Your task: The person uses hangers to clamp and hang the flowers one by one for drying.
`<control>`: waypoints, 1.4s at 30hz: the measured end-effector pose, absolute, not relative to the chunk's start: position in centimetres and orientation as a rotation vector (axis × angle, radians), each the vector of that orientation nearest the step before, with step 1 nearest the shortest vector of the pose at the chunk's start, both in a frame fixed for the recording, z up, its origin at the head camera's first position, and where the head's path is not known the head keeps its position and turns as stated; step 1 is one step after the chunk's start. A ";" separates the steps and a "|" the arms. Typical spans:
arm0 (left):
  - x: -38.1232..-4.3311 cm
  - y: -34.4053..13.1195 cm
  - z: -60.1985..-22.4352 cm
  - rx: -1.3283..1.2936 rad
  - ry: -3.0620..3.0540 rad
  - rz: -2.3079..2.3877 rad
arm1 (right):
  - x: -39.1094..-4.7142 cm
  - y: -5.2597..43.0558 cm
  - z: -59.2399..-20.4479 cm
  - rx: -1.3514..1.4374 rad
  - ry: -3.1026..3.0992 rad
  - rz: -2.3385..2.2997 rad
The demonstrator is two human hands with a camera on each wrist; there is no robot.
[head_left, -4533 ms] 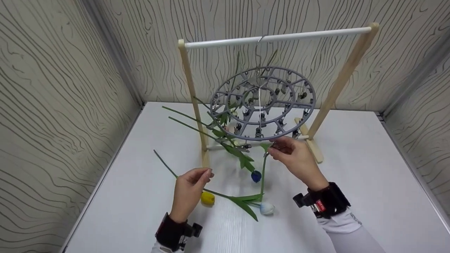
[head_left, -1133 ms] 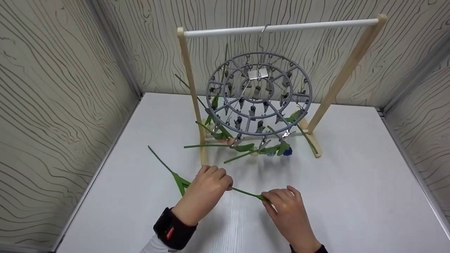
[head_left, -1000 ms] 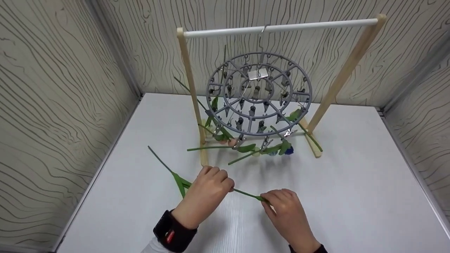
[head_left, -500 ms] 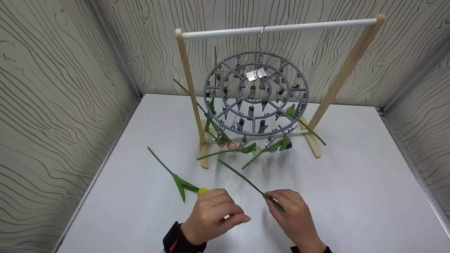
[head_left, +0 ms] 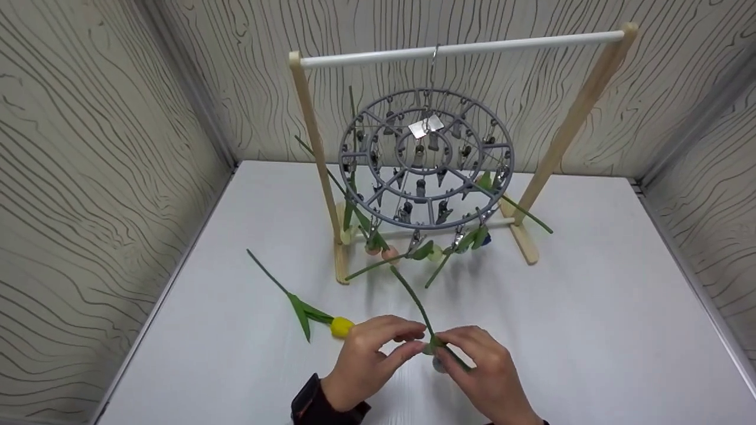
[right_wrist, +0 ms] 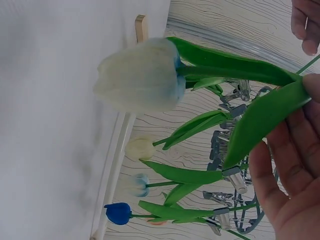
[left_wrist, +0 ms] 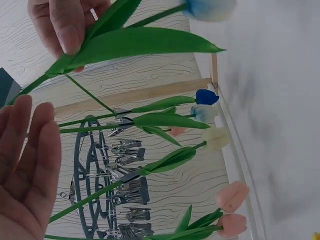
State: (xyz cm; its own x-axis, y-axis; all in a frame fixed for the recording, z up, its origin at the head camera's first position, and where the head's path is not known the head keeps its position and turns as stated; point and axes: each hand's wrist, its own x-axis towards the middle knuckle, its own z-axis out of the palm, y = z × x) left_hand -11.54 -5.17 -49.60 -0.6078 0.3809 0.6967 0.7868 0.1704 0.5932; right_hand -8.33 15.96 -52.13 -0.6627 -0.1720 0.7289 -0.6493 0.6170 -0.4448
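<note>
My right hand (head_left: 481, 366) pinches a tulip with a white-and-blue bloom (right_wrist: 140, 77) near the base of its leaves. The tulip's green stem (head_left: 413, 295) points up and away from me, towards the rack. Close beside it, on the left, is my left hand (head_left: 378, 357), its thumb and fingers apart and nothing held between them. In the left wrist view, the fingers (left_wrist: 42, 145) of that hand look loosely extended below the stem. A yellow tulip (head_left: 341, 327) lies on the table left of my left hand.
A round grey clip hanger (head_left: 426, 224) hangs from the white bar (head_left: 378, 56) of a wooden stand (head_left: 582, 124). Several tulips hang in its outer clips, among them a dark blue one (right_wrist: 118, 213), a cream one (right_wrist: 140, 148) and pink ones (left_wrist: 232, 196).
My right hand has come down from the hanger and taken up the white-and-blue tulip. My left hand has let go of its stem and moved down right. The hanger has turned.
</note>
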 end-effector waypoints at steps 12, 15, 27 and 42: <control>-11.7 -6.0 -48.8 -1.124 -2.073 -1.567 | -7.5 14.1 -51.6 0.657 -2.169 1.030; -11.8 -6.0 -48.6 -1.140 -2.060 -1.554 | -7.7 13.9 -51.6 0.691 -2.125 1.039; -12.8 -6.3 -47.3 -1.152 -2.061 -1.458 | -8.2 13.8 -50.2 0.655 -2.183 1.038; -13.6 -6.2 -46.9 -1.025 -2.026 -1.467 | -13.3 18.4 -45.5 0.521 -2.059 0.771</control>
